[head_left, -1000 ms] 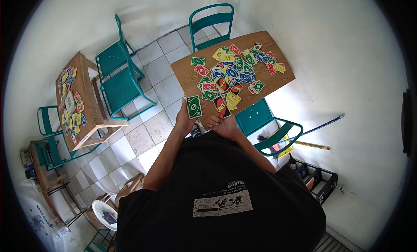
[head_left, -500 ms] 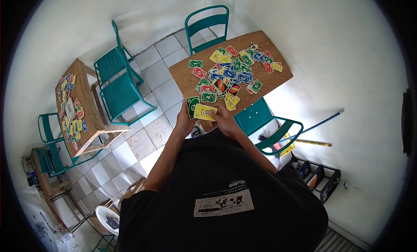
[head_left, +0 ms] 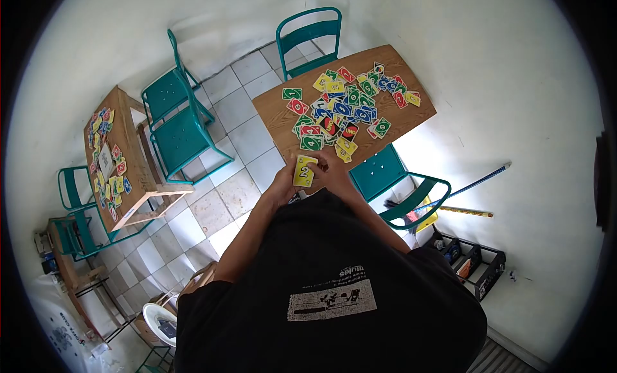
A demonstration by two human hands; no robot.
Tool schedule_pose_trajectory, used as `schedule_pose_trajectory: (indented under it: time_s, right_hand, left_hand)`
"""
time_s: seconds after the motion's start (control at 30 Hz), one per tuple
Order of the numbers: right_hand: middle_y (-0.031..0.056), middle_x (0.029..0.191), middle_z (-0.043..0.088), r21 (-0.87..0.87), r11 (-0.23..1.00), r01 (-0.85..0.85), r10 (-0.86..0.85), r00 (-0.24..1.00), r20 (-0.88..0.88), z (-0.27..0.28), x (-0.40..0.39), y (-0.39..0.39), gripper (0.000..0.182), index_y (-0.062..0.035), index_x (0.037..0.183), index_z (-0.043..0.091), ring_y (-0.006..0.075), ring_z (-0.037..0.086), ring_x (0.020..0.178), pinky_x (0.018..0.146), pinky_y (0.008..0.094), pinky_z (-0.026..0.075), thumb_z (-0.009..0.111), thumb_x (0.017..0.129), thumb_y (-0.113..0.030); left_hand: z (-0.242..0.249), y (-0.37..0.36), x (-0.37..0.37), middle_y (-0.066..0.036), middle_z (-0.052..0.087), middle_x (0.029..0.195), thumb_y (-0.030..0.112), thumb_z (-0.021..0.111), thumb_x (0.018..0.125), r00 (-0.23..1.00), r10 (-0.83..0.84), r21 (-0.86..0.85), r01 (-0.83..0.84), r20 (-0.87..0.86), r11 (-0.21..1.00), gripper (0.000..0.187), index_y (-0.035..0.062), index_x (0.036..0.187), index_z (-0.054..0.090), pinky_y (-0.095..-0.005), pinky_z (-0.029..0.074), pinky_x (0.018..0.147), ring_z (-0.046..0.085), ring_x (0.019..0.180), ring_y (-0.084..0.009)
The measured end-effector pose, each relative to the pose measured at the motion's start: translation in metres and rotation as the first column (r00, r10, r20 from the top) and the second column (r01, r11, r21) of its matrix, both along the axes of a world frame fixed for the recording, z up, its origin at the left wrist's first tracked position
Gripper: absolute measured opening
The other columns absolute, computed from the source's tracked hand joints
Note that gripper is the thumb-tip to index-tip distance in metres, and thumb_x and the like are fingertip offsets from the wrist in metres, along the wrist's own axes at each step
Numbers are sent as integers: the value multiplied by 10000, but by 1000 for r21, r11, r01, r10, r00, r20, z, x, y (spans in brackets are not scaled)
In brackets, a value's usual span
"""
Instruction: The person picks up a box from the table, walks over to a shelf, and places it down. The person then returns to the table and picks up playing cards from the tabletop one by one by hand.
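A yellow card with a 2 (head_left: 304, 172) is held upright between my hands, close to my chest, at the near edge of the wooden table (head_left: 273, 119). My left hand (head_left: 283, 183) grips its left side. On its right side, my right hand (head_left: 328, 170) has fingers closed on the same card. No green card shows now; whether it lies behind the yellow one is hidden. Beyond my hands, a loose pile of UNO cards (head_left: 342, 109) spreads over the table, with a green 4 card (head_left: 312, 142) nearest to me.
A green chair (head_left: 308, 35) stands behind the table, another (head_left: 379, 170) at its right side. At the left is a second wooden table (head_left: 132, 148) with scattered cards and green chairs. A black rack (head_left: 472, 263) and poles are at the lower right.
The yellow card has turned from lying sideways to upright. My left hand has come in towards my right hand, and the green card it held beside the yellow one no longer shows.
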State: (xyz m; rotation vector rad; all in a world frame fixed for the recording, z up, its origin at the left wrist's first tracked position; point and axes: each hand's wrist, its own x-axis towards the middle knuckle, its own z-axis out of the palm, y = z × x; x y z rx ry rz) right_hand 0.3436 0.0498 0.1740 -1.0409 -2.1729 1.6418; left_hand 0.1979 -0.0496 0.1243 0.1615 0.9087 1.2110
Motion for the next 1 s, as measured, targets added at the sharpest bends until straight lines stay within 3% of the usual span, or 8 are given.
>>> schedule_pose_trajectory:
  time_s: [0.1, 0.2, 0.3, 0.4, 0.63, 0.8, 0.93, 1.0]
  right_hand:
    - [120, 1182, 576, 196, 979, -58, 37, 994, 107, 0, 1, -3, 440, -67, 1253, 575, 188, 600, 963, 787, 294, 490, 717, 852, -179]
    - [154, 1298, 509, 440, 897, -36, 47, 999, -14, -12, 2, -5, 615, -57, 1300, 525, 306, 590, 1049, 882, 378, 486, 758, 782, -292]
    - [142, 1334, 491, 424, 900, -97, 99, 995, 17, 6, 2, -15, 792, -92, 1362, 457, 324, 485, 1221, 1006, 432, 402, 798, 709, -382]
    - [142, 1348, 487, 508, 831, -228, 171, 973, 157, -3, 1, -23, 932, -117, 1403, 394, 335, 461, 1257, 1059, 475, 337, 827, 637, -424]
    - [164, 1329, 500, 338, 928, -156, 123, 985, 118, -2, 9, -24, 934, -93, 1390, 406, 353, 463, 1247, 1050, 475, 336, 843, 618, -387]
    - [185, 1328, 491, 278, 955, -101, 89, 995, 52, -2, 12, -24, 932, -69, 1382, 421, 358, 451, 1255, 1066, 456, 334, 862, 619, -375]
    - [172, 1346, 473, 380, 910, -168, 134, 984, 114, 1, 11, -22, 919, -74, 1385, 407, 350, 437, 1266, 1068, 458, 330, 849, 628, -352]
    - [156, 1352, 471, 407, 894, -189, 140, 979, 148, 3, 13, -22, 907, -77, 1386, 395, 344, 439, 1265, 1064, 460, 337, 836, 629, -315]
  left_hand:
    - [7, 0, 5, -133, 612, 1156, 495, 231, 1035, 999, -14, -17, 14, 40, 1000, 564, 48, 1299, 453, -377, 596, 810, 663, 997, -236]
    - [9, 0, 6, -132, 620, 1136, 492, 241, 1035, 999, -18, -23, 19, 52, 1000, 557, 44, 1282, 462, -374, 588, 821, 663, 992, -237]
    - [-16, -1, 3, -125, 629, 1127, 495, 248, 1034, 996, -31, -7, 32, 84, 999, 556, 47, 1276, 471, -353, 580, 825, 665, 984, -228]
    - [-18, -3, 5, -116, 640, 1121, 508, 255, 1030, 995, -61, -56, 65, 73, 996, 562, 55, 1271, 485, -327, 573, 817, 665, 982, -213]
    - [-3, -2, 13, -98, 657, 1103, 552, 265, 1013, 988, -59, -82, 71, 141, 994, 600, 66, 1257, 517, -311, 571, 797, 670, 967, -191]
    - [-9, -2, 14, -80, 681, 985, 570, 288, 1006, 986, -80, -63, 90, 144, 994, 601, 66, 1201, 552, -269, 561, 644, 684, 822, -177]
    - [-4, 3, 20, -55, 686, 933, 549, 297, 1014, 993, 25, -105, -13, 117, 994, 562, 81, 1178, 560, -242, 529, 538, 681, 745, -159]
    - [-18, 2, 18, -44, 685, 922, 519, 292, 1025, 992, -15, -77, 25, 122, 997, 528, 88, 1178, 556, -246, 524, 516, 680, 729, -151]
